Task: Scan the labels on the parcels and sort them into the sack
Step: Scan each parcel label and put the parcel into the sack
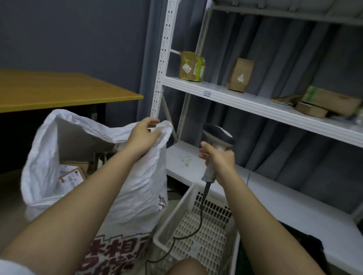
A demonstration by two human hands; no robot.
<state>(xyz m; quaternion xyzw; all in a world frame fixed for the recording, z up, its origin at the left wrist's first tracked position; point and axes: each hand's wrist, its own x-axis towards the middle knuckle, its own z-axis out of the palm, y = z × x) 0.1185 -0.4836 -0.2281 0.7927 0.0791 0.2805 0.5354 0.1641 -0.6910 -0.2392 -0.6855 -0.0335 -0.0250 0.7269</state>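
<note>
Pinching the sack (130,189) rim, left hand (143,135); right hand (217,160) grips scanner (217,139).

Both bare arms reach forward, well apart. The left hand (143,133) is out ahead and a touch higher, wrist bent, fingers curled and pinching a fold between thumb and fingertips. The right hand (216,160) sits lower and nearer, clenched in a full fist round a handle, knuckles toward the left, thumb wrapped over. A bare knee (186,272) shows low between the forearms.
</note>
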